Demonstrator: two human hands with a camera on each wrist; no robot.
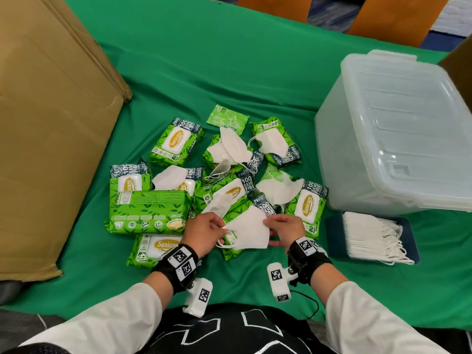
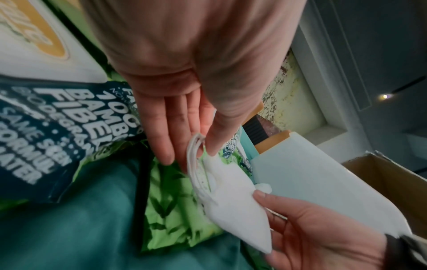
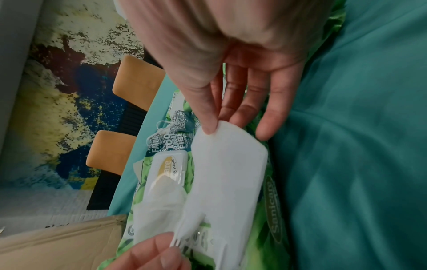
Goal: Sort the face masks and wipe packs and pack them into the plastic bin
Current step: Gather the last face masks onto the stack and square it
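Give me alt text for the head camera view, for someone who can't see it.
Two hands, left hand and right hand, hold a white face mask over scattered green wipe packs on a green cloth. A lidded plastic bin and stacked masks sit on the right, a cardboard box on the left.

Office-like room — green-clothed table [image 1: 255, 72], orange chairs [image 1: 275, 6], patterned carpet [image 3: 57, 91], cardboard box [image 1: 51, 123]

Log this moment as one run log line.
left hand: pinches mask ear loops | right hand: pinches face mask edge | plastic bin: lid on | mask stack: beside bin
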